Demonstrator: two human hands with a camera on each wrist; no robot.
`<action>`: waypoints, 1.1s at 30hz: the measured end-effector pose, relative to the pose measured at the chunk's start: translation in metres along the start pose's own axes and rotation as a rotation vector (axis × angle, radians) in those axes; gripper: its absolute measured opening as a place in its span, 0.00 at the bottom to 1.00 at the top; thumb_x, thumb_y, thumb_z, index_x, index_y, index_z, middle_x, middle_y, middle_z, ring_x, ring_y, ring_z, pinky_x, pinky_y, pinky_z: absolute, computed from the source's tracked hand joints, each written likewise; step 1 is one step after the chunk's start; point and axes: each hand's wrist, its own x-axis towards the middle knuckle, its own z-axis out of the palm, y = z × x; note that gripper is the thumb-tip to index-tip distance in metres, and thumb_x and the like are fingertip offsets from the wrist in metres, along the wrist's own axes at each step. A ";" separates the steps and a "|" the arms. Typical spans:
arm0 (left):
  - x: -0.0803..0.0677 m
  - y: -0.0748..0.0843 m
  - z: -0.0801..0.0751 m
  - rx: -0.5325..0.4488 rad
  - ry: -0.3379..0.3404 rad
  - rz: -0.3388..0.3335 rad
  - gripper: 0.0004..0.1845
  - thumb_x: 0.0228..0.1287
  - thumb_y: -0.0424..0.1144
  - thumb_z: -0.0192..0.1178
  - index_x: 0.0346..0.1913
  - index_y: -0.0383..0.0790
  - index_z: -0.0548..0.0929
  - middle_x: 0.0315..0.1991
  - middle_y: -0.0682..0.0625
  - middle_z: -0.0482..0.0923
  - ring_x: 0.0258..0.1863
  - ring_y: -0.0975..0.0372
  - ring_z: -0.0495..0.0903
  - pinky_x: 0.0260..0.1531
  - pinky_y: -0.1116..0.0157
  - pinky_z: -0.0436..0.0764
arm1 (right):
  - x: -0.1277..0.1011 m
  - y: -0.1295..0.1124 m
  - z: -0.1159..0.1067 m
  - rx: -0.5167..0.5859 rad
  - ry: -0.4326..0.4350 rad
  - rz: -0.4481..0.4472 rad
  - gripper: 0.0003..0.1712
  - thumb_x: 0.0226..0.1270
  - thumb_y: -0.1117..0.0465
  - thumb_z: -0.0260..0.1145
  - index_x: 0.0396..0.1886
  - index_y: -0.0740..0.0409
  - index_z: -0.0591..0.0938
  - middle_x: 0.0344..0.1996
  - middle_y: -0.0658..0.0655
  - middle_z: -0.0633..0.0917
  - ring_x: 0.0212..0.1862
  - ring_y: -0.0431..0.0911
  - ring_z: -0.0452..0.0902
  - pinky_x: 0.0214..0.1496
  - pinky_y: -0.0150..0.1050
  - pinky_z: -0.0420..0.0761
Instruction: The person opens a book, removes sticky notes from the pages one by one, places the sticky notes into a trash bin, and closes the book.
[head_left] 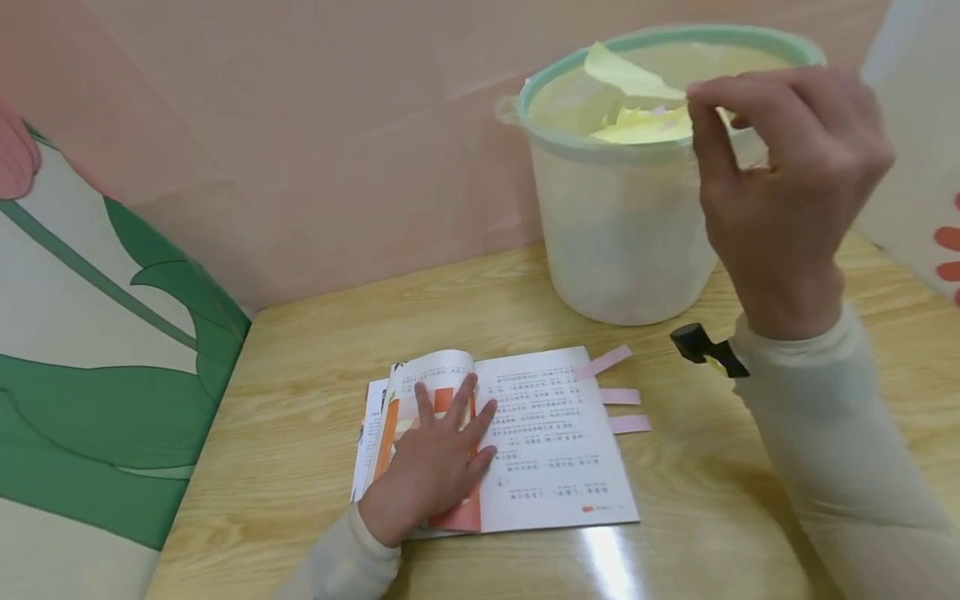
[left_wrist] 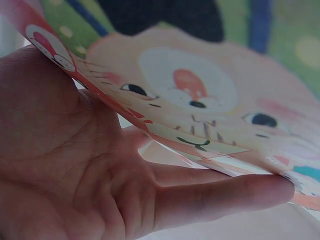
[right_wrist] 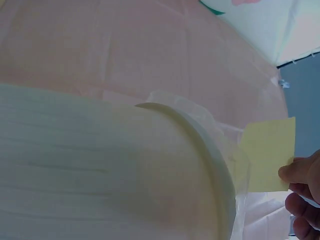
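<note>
From the head view, my left hand (head_left: 435, 467) lies flat on the left page of the open booklet (head_left: 547, 442), fingers straight and slightly spread, pressing the page down. The booklet sits near the middle of the table (head_left: 315, 367), toward its front edge, and three pink tabs (head_left: 626, 398) stick out past its right page edge. My right hand (head_left: 787, 167) is raised over the rim of the white tub (head_left: 622, 225), which stands at the table's far right. Its fingertips are pinched on a pale yellow sticky note (head_left: 630, 77) above a heap of more yellow paper inside the tub. A small black object (head_left: 701, 346) lies on the table just beside my right sleeve; I cannot tell what it is.

From the left wrist, my palm and straight fingers (left_wrist: 225, 197) press up against the booklet's pages, whose printed cartoon animal face (left_wrist: 200, 100) fills the frame. The table is hidden here.

From the right wrist, the tub's curved rim (right_wrist: 210, 150) runs through the frame and the yellow note (right_wrist: 267, 155) hangs beyond it, clamped at its lower right corner between my fingertips (right_wrist: 295, 175). Only those tips show; the rest of the hand is cut off.

To do this well, I judge the pinch should stay light and at the note's edge so the paper does not crease, while my left hand keeps the page flat. Whether the note sticks to anything below is hard to make out.
</note>
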 end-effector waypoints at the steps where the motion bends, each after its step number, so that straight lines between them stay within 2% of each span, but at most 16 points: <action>1: -0.001 0.000 0.000 0.006 0.002 -0.001 0.32 0.74 0.62 0.44 0.78 0.65 0.57 0.83 0.56 0.35 0.73 0.24 0.45 0.34 0.43 0.84 | 0.000 0.001 0.001 -0.004 0.000 0.007 0.16 0.66 0.48 0.69 0.28 0.53 0.92 0.25 0.64 0.87 0.35 0.62 0.78 0.49 0.33 0.70; 8: -0.002 0.000 -0.001 0.030 0.023 0.000 0.32 0.73 0.62 0.45 0.77 0.65 0.58 0.83 0.55 0.37 0.72 0.24 0.47 0.31 0.44 0.84 | 0.001 0.011 0.009 0.058 0.042 0.043 0.17 0.65 0.50 0.70 0.24 0.57 0.91 0.25 0.61 0.88 0.35 0.60 0.80 0.48 0.32 0.72; 11: -0.002 0.002 -0.001 0.032 0.020 -0.001 0.32 0.73 0.62 0.45 0.77 0.65 0.58 0.83 0.55 0.37 0.72 0.24 0.47 0.32 0.42 0.84 | -0.001 0.015 0.013 0.081 0.030 0.061 0.17 0.64 0.52 0.70 0.23 0.59 0.90 0.26 0.62 0.88 0.36 0.60 0.82 0.48 0.32 0.74; 18: 0.000 0.005 -0.001 0.022 -0.005 -0.008 0.32 0.74 0.63 0.44 0.78 0.66 0.55 0.83 0.56 0.34 0.73 0.24 0.45 0.35 0.39 0.83 | -0.003 0.024 0.013 0.034 -0.040 0.090 0.17 0.66 0.53 0.69 0.27 0.62 0.90 0.30 0.63 0.89 0.40 0.61 0.81 0.51 0.31 0.72; 26: 0.000 0.007 -0.004 0.025 -0.014 -0.008 0.32 0.74 0.63 0.43 0.78 0.66 0.55 0.83 0.56 0.33 0.73 0.24 0.44 0.35 0.38 0.83 | 0.002 0.028 0.012 0.021 -0.046 0.121 0.15 0.65 0.55 0.69 0.27 0.62 0.90 0.31 0.61 0.89 0.42 0.57 0.82 0.54 0.33 0.71; 28: 0.000 0.008 -0.004 0.024 -0.017 -0.007 0.33 0.74 0.63 0.44 0.78 0.66 0.55 0.83 0.56 0.33 0.73 0.24 0.44 0.35 0.37 0.82 | 0.004 0.029 0.011 0.009 -0.044 0.127 0.14 0.65 0.55 0.69 0.28 0.62 0.90 0.32 0.59 0.89 0.43 0.56 0.82 0.55 0.33 0.71; 31: 0.000 0.009 -0.005 0.028 -0.017 -0.005 0.33 0.74 0.63 0.44 0.78 0.66 0.55 0.83 0.56 0.33 0.73 0.24 0.44 0.35 0.37 0.83 | 0.007 0.032 0.008 -0.017 -0.046 0.134 0.15 0.65 0.54 0.68 0.28 0.61 0.90 0.31 0.50 0.89 0.44 0.48 0.82 0.56 0.34 0.71; 33: 0.000 0.010 -0.005 0.031 -0.018 -0.006 0.33 0.74 0.63 0.44 0.78 0.66 0.54 0.83 0.56 0.34 0.73 0.24 0.44 0.34 0.38 0.83 | 0.008 0.035 0.007 -0.031 -0.058 0.140 0.14 0.65 0.54 0.68 0.29 0.60 0.91 0.31 0.42 0.87 0.44 0.38 0.80 0.56 0.33 0.71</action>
